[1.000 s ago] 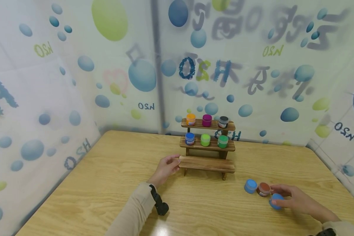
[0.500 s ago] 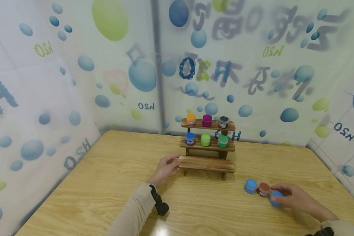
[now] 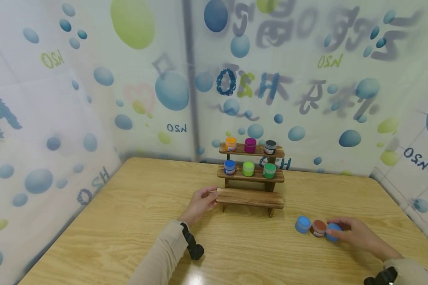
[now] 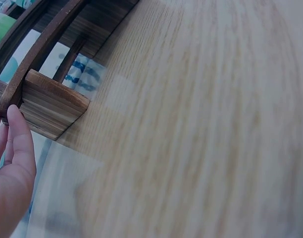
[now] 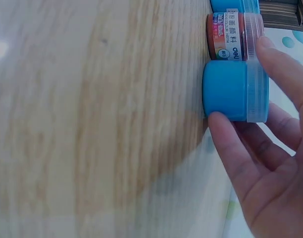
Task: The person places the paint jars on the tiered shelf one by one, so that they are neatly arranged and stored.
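Note:
A three-tier wooden stand point(image 3: 249, 198) is on the table, and my left hand point(image 3: 201, 204) pinches the left end of its lowest step. The left wrist view shows thumb and fingers on that dark wood edge point(image 4: 15, 94). At the right, my right hand point(image 3: 356, 235) holds a blue paint jar point(image 5: 226, 91) with a clear lid. This jar stands upright on the table against a reddish-brown paint jar point(image 3: 318, 228). A lighter blue paint jar point(image 3: 302, 224) is on the brown one's other side, so the three form a row.
On the stand's top step are orange point(image 3: 230, 144), purple point(image 3: 250, 145) and black point(image 3: 270, 147) paint jars. Its middle step bears dark blue point(image 3: 230, 167), light green point(image 3: 248, 169) and green point(image 3: 269, 171) ones. A printed curtain point(image 3: 146, 130) hangs around the wooden table point(image 3: 146, 198).
My right hand has slid the blue paint jar away from me, into line beside the brown jar. The left hand keeps its hold on the stand.

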### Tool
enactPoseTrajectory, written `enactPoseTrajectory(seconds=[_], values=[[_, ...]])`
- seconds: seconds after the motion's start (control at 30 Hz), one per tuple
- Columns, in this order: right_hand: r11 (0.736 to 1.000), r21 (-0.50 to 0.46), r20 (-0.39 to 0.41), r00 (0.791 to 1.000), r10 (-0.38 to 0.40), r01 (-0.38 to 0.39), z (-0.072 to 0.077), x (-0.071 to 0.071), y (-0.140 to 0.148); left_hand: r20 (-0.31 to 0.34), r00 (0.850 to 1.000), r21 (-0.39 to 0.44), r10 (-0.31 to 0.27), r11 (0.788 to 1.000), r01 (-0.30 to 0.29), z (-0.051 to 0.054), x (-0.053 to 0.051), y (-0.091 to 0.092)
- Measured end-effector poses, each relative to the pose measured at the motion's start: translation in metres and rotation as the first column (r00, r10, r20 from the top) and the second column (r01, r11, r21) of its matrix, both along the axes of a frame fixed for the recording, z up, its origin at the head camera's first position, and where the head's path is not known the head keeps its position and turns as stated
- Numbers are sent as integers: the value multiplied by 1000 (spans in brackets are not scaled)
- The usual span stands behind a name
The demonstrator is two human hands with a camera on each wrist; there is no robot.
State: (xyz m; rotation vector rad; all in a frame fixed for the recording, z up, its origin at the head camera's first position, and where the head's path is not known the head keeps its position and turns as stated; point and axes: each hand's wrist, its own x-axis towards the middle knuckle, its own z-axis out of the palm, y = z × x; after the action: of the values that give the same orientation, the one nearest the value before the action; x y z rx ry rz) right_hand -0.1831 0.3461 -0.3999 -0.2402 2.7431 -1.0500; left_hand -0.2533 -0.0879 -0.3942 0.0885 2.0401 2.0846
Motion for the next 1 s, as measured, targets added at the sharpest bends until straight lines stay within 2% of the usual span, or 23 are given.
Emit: enactPoseTrajectory(seconds=[0.23,0.5,0.8,1.0], values=[[996,-77,-4,999,49,-49,-1,-3,3,-5,1000,13,-3,1000,3,-1,-1,0],[998,-55,-13,1000,22,-22,-1,-4,5,-2,1000,7,-3,1000,3,-1,-1,0],[999,10,-41,998,-39,40,-3,-12,2,-1,1000,21,3,1000,-3,-23,-17,-2],[996,58,-101,993,-55,61,-6,-15,2,-13,1000,7,18,1000,-18,-27,-18,0]])
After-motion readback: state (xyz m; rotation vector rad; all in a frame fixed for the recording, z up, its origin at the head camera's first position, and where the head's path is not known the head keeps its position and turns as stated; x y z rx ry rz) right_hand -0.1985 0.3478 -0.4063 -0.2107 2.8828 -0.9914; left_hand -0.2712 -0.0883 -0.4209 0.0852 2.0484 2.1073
